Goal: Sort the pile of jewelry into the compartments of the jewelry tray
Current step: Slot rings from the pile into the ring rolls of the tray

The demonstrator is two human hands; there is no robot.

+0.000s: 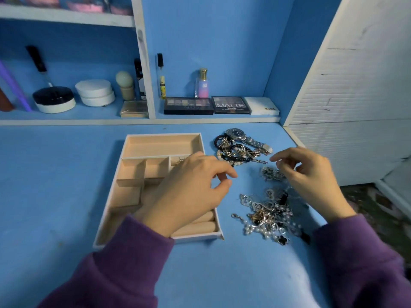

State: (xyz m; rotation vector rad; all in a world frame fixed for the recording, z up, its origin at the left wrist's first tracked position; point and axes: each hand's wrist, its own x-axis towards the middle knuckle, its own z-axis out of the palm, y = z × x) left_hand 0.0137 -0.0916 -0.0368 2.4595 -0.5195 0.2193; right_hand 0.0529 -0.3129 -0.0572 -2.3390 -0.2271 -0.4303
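Observation:
The beige jewelry tray (163, 145) lies on the blue table, left of centre. A small gold piece (182, 160) sits in its middle right compartment. My left hand (189, 192) hovers over the tray's right side with fingers loosely curled and nothing in them. A silver watch (236, 133) and black and white bead bracelets (233, 153) lie right of the tray. Nearer me is a tangle of pearls and silver chains (266, 215). My right hand (311, 176) is above that tangle, and a blurred silver piece (271, 173) hangs under its curled fingers.
Eyeshadow palettes (189, 106), a perfume bottle (202, 83) and white jars (95, 92) stand on the shelf behind the table. A white slatted panel (355, 103) closes off the right side, where the table edge (293, 136) runs close to the jewelry.

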